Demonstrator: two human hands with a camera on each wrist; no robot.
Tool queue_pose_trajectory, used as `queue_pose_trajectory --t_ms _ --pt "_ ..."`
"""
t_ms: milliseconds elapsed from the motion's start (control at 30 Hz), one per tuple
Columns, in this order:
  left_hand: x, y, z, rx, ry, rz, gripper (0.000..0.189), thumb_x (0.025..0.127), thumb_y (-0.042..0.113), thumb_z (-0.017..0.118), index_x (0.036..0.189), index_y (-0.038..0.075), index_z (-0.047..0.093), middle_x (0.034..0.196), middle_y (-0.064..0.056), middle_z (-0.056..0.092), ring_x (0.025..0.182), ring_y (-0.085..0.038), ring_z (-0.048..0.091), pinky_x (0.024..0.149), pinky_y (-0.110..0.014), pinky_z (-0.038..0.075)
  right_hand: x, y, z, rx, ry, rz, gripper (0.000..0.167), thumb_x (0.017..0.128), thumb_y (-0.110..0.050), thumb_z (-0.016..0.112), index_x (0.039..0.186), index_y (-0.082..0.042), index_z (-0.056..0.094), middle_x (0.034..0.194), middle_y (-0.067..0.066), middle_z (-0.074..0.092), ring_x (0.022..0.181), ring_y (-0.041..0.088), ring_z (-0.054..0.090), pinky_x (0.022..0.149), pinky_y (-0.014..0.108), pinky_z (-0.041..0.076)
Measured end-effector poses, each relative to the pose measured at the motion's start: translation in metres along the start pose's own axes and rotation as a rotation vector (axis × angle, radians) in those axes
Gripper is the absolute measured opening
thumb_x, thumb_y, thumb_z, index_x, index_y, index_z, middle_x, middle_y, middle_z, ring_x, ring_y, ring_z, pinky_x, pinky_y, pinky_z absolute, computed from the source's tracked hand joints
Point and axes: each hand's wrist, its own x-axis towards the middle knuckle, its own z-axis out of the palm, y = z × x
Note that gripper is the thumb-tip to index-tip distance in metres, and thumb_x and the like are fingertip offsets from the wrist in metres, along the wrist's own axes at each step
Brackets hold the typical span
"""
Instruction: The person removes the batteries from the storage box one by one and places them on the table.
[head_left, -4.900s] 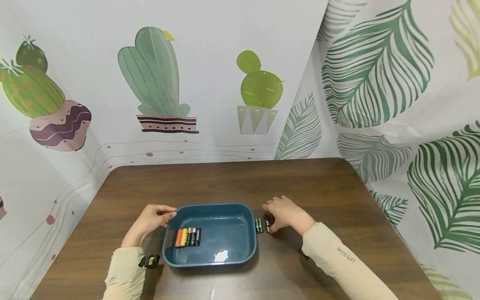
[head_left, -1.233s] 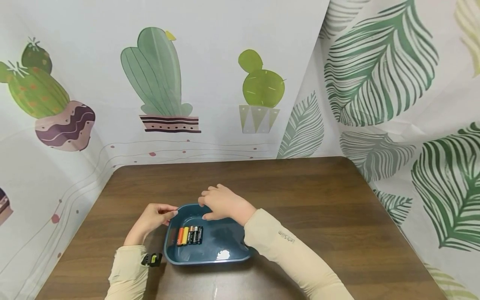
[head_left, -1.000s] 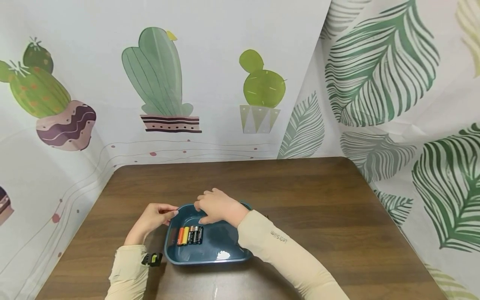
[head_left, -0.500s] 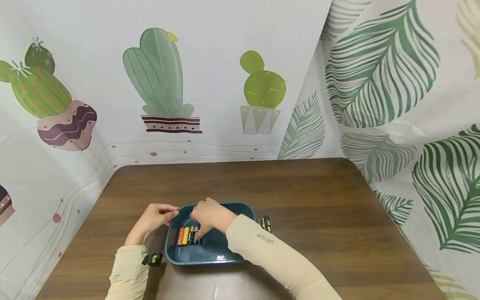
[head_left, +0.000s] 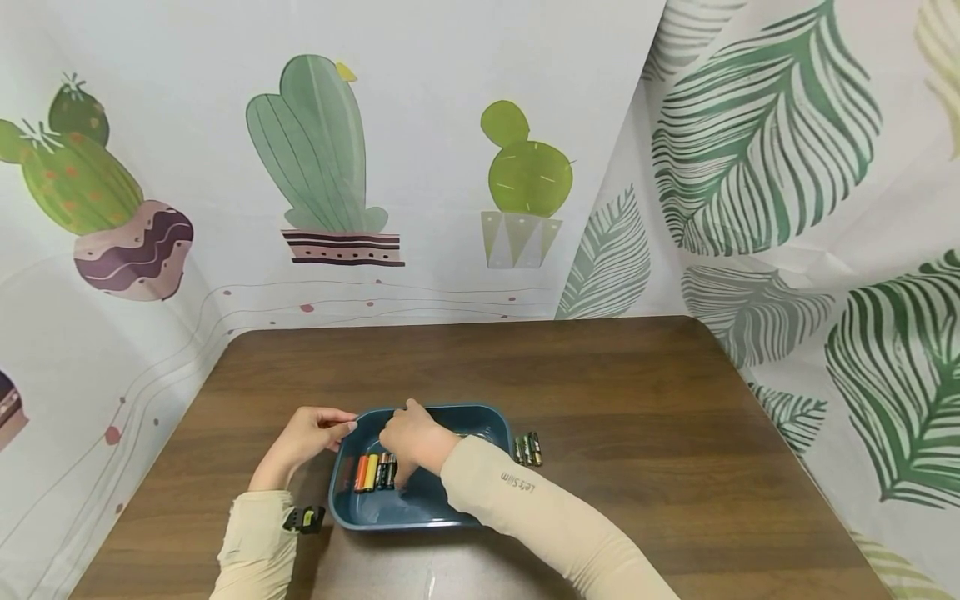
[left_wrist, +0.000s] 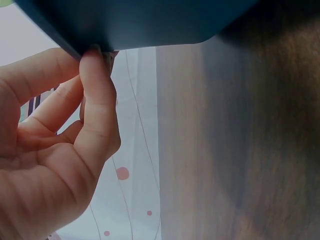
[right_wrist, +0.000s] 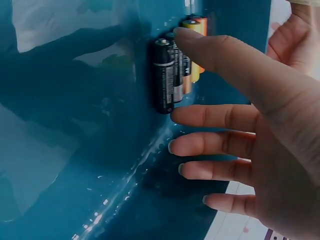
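Note:
At the left rim of a dark blue-green tray (head_left: 420, 510), my left hand (head_left: 311, 433) pinches the edge between thumb and fingers. The left wrist view shows the thumb and fingers (left_wrist: 97, 95) at that rim. Inside the tray lies a row of batteries: an orange one (head_left: 361, 473), a yellow one (head_left: 371, 473) and several black ones (right_wrist: 164, 75). My right hand (head_left: 412, 437) reaches in over the row's right end. In the right wrist view its thumb overlaps one end of the black batteries, and the index fingertip is right at the other end; the other fingers are spread.
Several dark green and black batteries (head_left: 528, 449) stand side by side on the brown wooden table (head_left: 637, 417), just right of the tray. A printed cloth (head_left: 442, 150) with cacti and leaves hangs behind the table.
My right hand has moved left from the batteries beside the tray, over the rim, and down to the black batteries in it. The left hand keeps its place on the rim.

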Motion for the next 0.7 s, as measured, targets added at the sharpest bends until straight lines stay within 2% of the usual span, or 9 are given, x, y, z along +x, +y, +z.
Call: queue_pose_trajectory --t_ms 167,400,700 --pt "-0.0006 0.0008 0.0001 -0.004 -0.001 -0.018 0.022 0.091 0.009 0.065 0.107 -0.006 0.069 0.088 -0.01 0.067 0.071 -0.019 0.062 0.067 -0.035 0.057 0.0004 -0.0032 0.0014 -0.033 -0.018 0.02 0.06 0.067 -0.07 0.072 0.117 -0.036 0.065 0.113 -0.018 0.064 0.113 0.008 0.051 0.107 0.036 0.029" --pt "-0.0016 0.0018 0.0005 -0.003 0.002 -0.031 0.022 0.091 0.009 0.065 0.107 -0.005 0.07 0.088 -0.01 0.066 0.071 -0.019 0.061 0.069 -0.037 0.057 0.0013 -0.0056 0.0035 -0.061 -0.015 0.027 0.059 0.068 -0.071 0.07 0.117 -0.038 0.065 0.113 -0.018 0.063 0.114 0.009 0.051 0.107 0.036 0.028" --pt "-0.0008 0.0008 0.0002 -0.004 0.002 -0.023 0.022 0.091 0.009 0.065 0.107 -0.006 0.069 0.088 -0.01 0.066 0.07 -0.019 0.062 0.067 -0.035 0.056 0.0015 -0.0048 0.0079 -0.108 0.01 0.0 0.057 0.071 -0.072 0.067 0.117 -0.038 0.066 0.112 -0.018 0.064 0.108 0.009 0.051 0.1 0.035 0.03"
